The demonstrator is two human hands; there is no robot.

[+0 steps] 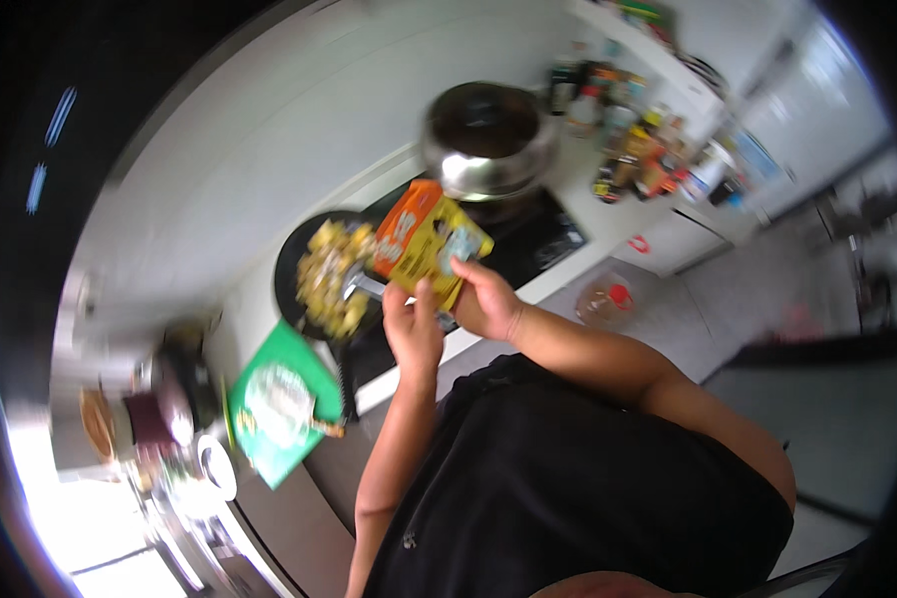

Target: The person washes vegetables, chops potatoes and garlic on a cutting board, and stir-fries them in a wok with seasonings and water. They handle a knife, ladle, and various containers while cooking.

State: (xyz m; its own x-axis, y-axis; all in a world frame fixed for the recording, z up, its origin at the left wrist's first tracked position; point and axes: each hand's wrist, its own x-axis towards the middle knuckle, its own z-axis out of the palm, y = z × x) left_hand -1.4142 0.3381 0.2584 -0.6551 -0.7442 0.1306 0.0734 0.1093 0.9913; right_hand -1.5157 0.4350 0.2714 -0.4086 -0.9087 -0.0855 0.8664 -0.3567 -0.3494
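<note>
A yellow and orange food packet (pixel 430 243) is tilted over the stove beside a black frying pan (pixel 288 258). My right hand (pixel 489 303) grips the packet's near edge, thumb on its front. Against its lower left edge are the bent fingers of my left hand (pixel 415 321); blur hides whether they pinch it. Chunky yellowish food (pixel 329 288) fills much of the pan. A metal spatula (pixel 362 284) rests its head in this food, and its shaft passes behind my left fingers, so I cannot tell whether they touch it.
Behind the packet stands a lidded steel pot (pixel 489 164) on the black hob (pixel 542 235). A green cutting board (pixel 276 456) holds clear plastic. Bottles and jars (pixel 635 157) crowd the far counter. On the floor is a red-capped container (pixel 598 303).
</note>
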